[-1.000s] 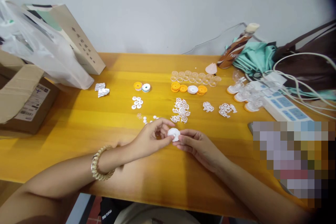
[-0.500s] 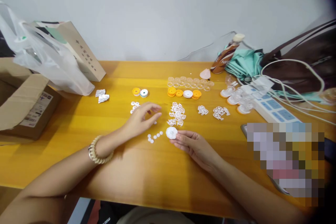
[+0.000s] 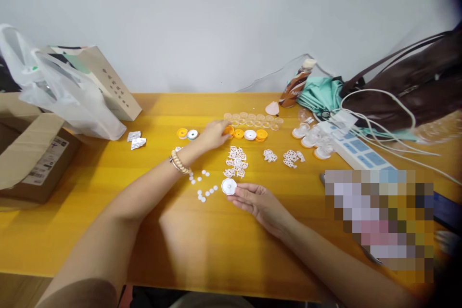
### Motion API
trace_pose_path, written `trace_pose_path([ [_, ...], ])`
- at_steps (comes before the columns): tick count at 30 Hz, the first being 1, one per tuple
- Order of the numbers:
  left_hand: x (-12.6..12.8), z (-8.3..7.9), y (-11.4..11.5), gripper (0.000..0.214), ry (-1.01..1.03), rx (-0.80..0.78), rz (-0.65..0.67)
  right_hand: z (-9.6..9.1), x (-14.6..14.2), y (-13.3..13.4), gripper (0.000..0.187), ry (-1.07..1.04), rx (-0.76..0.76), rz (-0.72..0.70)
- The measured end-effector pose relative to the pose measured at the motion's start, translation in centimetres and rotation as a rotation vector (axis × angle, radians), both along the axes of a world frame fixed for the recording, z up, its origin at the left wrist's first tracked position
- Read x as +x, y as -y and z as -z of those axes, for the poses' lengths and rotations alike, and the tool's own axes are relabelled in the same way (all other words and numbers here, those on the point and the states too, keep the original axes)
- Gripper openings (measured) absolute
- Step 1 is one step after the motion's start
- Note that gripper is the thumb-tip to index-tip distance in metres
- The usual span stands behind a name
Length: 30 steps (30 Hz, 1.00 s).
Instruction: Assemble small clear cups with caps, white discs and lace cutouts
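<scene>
In my right hand (image 3: pixel 262 207) a white round plastic disc (image 3: pixel 228 186) with a small raised centre is pinched at its right edge, face up above the table. My left hand (image 3: pixel 214 134) reaches over the row of round parts, its fingers closed at the leftmost orange round part (image 3: pixel 228 130) and partly covering it. To the right of that part sit an orange one (image 3: pixel 238 134), a white one (image 3: pixel 250 134) and another orange one (image 3: pixel 261 135). White openwork gear pieces (image 3: pixel 236 161) lie between my hands. Several small white discs (image 3: pixel 204 199) are scattered left of the held disc.
Clear round cups (image 3: pixel 252 120) line up behind the row. At the left are an orange part (image 3: pixel 182 133), foil packets (image 3: pixel 138 143) and a cardboard box (image 3: pixel 43 168). On the right stand a bottle (image 3: pixel 298 84), clear-topped parts (image 3: pixel 317 139) and a power strip (image 3: pixel 361 151).
My left hand has moved forward and right, from above the small white discs to the leftmost orange part. My right hand still holds the white disc. The view has shifted slightly.
</scene>
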<state>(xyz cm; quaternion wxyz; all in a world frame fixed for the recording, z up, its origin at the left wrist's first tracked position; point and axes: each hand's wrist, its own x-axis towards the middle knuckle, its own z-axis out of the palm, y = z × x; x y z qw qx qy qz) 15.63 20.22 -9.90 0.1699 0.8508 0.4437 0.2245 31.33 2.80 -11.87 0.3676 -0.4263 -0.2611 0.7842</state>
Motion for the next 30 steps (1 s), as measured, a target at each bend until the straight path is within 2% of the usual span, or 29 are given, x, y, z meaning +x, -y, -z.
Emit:
trace_pose_path([
  [2, -0.9, -0.8, 0.9, 0.043, 0.127, -0.071, -0.017, 0.0, 0.1, 0.0, 0.021, 0.005, -0.004, 0.007],
  [3, -1.6, -1.4, 1.7, 0.046, 0.247, -0.156, -0.007, 0.0, 0.1, 0.0, 0.021, 0.008, -0.006, 0.010],
  [5, -3.3, -2.5, 3.9, 0.052, 0.501, -0.421, 0.111, 0.0, 0.1, -0.1, 0.022, 0.010, -0.009, 0.015],
  [7, -5.0, -3.2, 6.7, 0.046, 0.659, -0.645, 0.187, -0.1, 0.1, -0.1, 0.023, 0.003, -0.011, 0.026],
  [9, -6.2, -3.1, 9.4, 0.035, 0.778, -0.807, 0.193, -0.2, 0.1, -0.1, 0.022, -0.009, -0.013, 0.042],
  [11, -6.8, -2.5, 11.7, 0.033, 0.855, -0.901, 0.174, -0.2, 0.0, -0.1, 0.020, -0.018, -0.017, 0.057],
  [14, -6.6, -1.1, 13.5, 0.034, 0.914, -0.941, 0.134, -0.1, 0.0, 0.0, 0.018, -0.028, -0.020, 0.065],
  [17, -6.1, -0.3, 14.0, 0.038, 0.879, -0.930, 0.114, 0.1, -0.1, 0.1, 0.018, -0.035, -0.011, 0.074],
  [23, -5.5, -0.1, 14.0, 0.044, 0.796, -0.902, 0.096, -0.1, -0.3, 0.2, 0.019, -0.027, -0.006, 0.107],
  [30, -5.5, -0.1, 14.1, 0.030, 0.789, -0.864, 0.083, 0.0, -0.4, 0.2, 0.019, -0.016, -0.013, 0.118],
])
